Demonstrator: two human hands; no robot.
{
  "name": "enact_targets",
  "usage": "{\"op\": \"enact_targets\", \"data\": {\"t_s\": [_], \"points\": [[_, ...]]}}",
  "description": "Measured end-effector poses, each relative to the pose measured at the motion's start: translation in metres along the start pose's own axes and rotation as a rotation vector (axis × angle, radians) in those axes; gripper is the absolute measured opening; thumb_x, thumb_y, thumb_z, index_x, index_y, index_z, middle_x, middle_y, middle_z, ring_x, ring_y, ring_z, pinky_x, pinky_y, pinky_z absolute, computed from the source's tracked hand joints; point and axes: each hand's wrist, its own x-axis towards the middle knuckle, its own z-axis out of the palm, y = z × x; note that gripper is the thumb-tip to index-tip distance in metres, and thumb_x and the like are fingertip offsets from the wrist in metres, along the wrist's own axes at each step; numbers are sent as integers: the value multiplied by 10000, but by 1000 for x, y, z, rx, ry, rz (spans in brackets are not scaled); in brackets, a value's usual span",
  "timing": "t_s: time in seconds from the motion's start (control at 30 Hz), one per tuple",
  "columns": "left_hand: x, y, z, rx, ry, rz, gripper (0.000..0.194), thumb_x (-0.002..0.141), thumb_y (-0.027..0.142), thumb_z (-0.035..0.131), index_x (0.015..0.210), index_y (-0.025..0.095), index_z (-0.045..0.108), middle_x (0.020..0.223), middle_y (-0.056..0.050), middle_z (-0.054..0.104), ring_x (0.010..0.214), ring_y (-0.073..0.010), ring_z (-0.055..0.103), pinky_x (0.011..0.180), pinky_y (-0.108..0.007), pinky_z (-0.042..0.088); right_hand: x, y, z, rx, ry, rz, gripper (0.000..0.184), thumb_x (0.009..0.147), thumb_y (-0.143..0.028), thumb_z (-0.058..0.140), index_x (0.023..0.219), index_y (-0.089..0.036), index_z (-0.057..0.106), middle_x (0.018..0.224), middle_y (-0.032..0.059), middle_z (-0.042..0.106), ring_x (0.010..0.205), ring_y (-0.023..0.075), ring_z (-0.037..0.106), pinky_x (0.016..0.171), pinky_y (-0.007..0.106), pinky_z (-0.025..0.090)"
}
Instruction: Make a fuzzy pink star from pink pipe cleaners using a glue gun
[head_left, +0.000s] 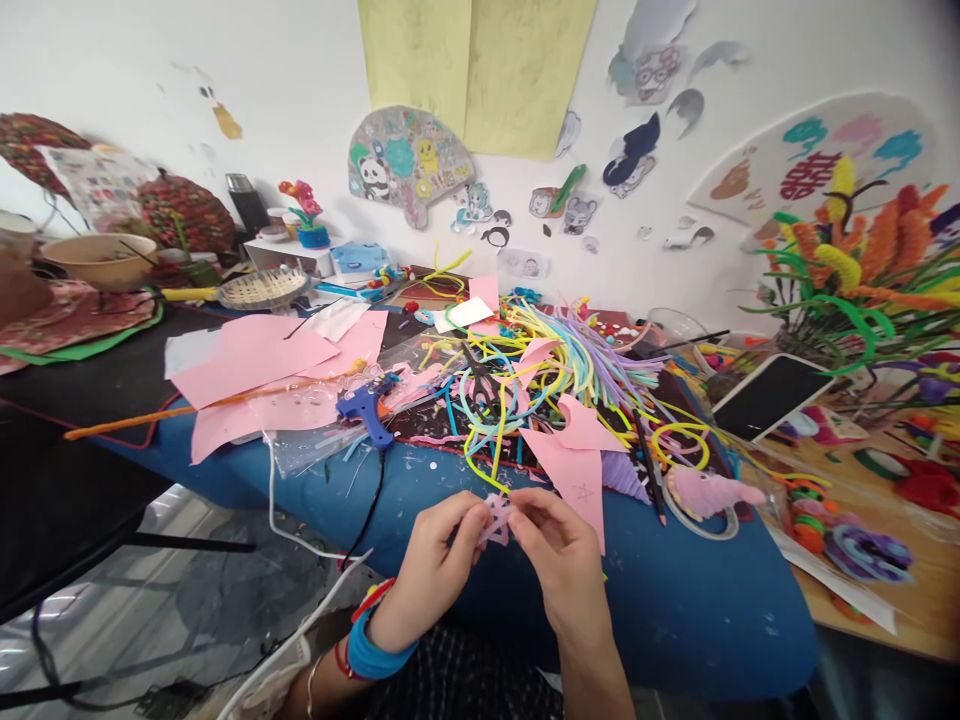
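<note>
My left hand point(435, 565) and my right hand point(559, 560) meet in front of the blue table edge point(675, 590). Both pinch a small pink paper cutout point(496, 520) between fingertips. The left wrist wears blue and red bracelets point(371, 650). Just beyond the hands lie pink paper pieces point(574, 460), one with a star drawn on it. A heap of coloured pipe cleaners point(540, 370) with black scissors point(480, 385) covers the table middle.
A blue glue gun point(367, 408) with a black cord lies left of the heap, beside pink sheets point(255, 360). A pencil point(649, 465), a pink fuzzy piece point(709, 492) and a phone point(769, 395) lie right. Pipe-cleaner flowers point(855, 270) stand far right.
</note>
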Motion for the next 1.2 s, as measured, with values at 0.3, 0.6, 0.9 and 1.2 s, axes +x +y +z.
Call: {"op": "enact_targets", "data": {"t_s": [0.3,0.6,0.9,1.2], "points": [[3,-5,-7,-213,-107,-153,418,948,482,430,696,164,528,561,36,472,494,-98,446,505,-218,345,6,2,2,21,-113,64,141,803,-345,708,803,-210,749,746,12,734,700,154,669,667,250,557],[0,-5,-19,-193,-158,-223,319,899,411,551,783,123,626,584,27,484,498,-92,444,472,-203,327,11,3,7,3,-33,58,187,748,-375,743,792,-193,755,736,35,740,670,172,660,641,277,554],[-2,-7,-21,-185,-151,-228,315,910,395,534,770,128,622,595,22,512,493,-89,485,483,-195,357,10,7,8,31,-45,81,160,773,-350,735,824,-200,759,776,30,750,713,170,674,676,270,559],[0,-10,-19,-324,-64,-309,409,854,519,579,761,123,621,509,41,512,421,-86,489,455,-193,351,6,3,4,67,-110,13,167,788,-286,735,943,-234,701,892,12,729,860,165,690,805,267,563]]}}
